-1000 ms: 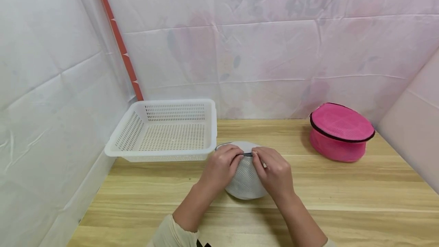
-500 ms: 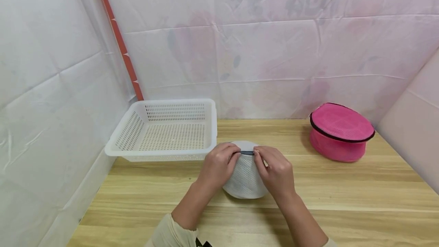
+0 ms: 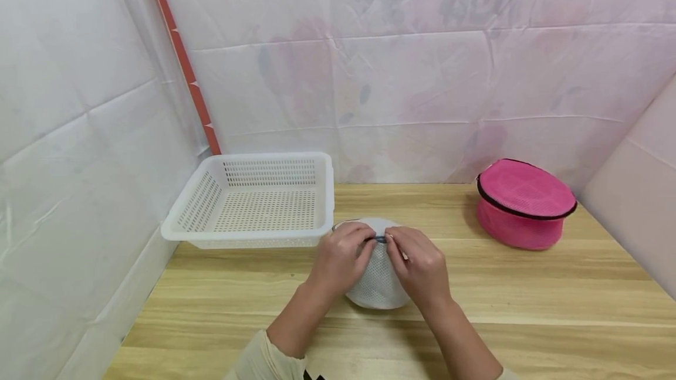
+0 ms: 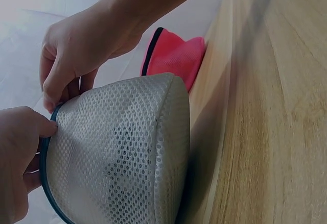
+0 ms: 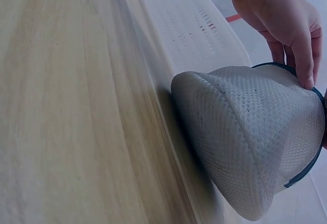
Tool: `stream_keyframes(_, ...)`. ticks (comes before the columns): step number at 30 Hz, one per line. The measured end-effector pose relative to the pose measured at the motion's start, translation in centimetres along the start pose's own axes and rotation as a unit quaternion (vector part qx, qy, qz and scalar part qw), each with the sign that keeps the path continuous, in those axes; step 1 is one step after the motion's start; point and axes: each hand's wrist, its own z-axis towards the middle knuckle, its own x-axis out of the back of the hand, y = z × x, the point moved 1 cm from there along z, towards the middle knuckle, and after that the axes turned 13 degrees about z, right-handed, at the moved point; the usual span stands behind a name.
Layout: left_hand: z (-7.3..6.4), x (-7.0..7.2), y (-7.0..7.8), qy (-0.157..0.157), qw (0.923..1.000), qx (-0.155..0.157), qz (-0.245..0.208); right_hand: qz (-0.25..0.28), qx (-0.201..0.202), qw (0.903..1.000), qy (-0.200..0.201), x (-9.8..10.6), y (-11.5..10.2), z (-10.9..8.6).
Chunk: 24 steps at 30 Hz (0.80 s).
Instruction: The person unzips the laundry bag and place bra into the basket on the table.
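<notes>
A whitish mesh laundry bag with a dark teal zipper rim stands on the wooden table in front of the person. My left hand pinches the rim from the left with thumb and fingers. Just to its right, my right hand pinches the same rim, leaving a short stretch of zipper showing between the fingertips. In the left wrist view the mesh bag bulges below both hands. The right wrist view shows its side creased and the left thumb on the rim; the bag's inside is hidden.
A white perforated plastic basket stands at the back left, close to the left hand. Toward the back right sits a pink mesh laundry bag with a black zipper band. Pale sheeting hangs behind and on both sides of the table.
The hands spread slightly apart along the rim half a second ago, and now they are closer together and a little lower. The basket and pink bag have stayed put.
</notes>
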Motion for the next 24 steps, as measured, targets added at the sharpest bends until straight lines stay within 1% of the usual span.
stream_keyframes(6,-0.13,-0.10,0.50,0.010,0.9997,-0.019,-0.012,0.011,0.020,0.9997,-0.005,-0.35,-0.40,-0.07)
stream_keyframes(9,-0.21,-0.19,0.59,0.013,0.9996,-0.022,-0.012,0.014,0.024,0.9996,-0.005,-0.45,-0.50,-0.10)
stream_keyframes(14,-0.21,-0.21,0.60,0.014,0.9996,-0.018,-0.016,0.013,0.024,0.9996,-0.003,-0.44,-0.49,-0.08)
stream_keyframes(20,-0.23,-0.26,0.48,0.011,0.9996,-0.007,-0.026,0.006,0.026,0.9996,0.004,-0.36,-0.39,0.00)
stream_keyframes(24,-0.25,-0.22,0.35,0.006,0.9995,0.006,-0.032,-0.001,0.020,0.9998,0.007,-0.19,-0.25,0.06)
